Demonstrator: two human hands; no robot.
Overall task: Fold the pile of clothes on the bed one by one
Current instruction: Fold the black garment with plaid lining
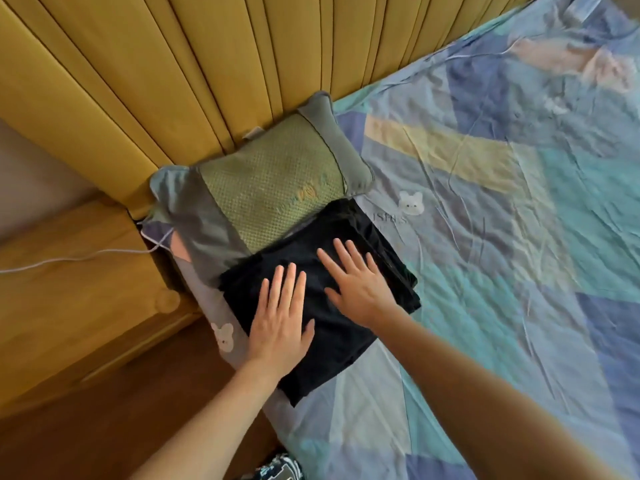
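Observation:
A folded black garment [332, 344] lies flat near the bed's left edge, just below the pillow. It rests on another folded dark piece [388, 247] whose edges show at its upper right. My left hand [282, 322] lies palm down on the garment's left half, fingers spread. My right hand [356, 284] presses flat on its upper middle, fingers apart and pointing toward the pillow. Neither hand grips any cloth.
A grey and green pillow [270, 181] leans against the yellow padded headboard [173, 64]. The bed sheet [502, 237] has blue, teal and yellow patches. A wooden nightstand [76, 289] with a white cable [86, 258] stands left of the bed.

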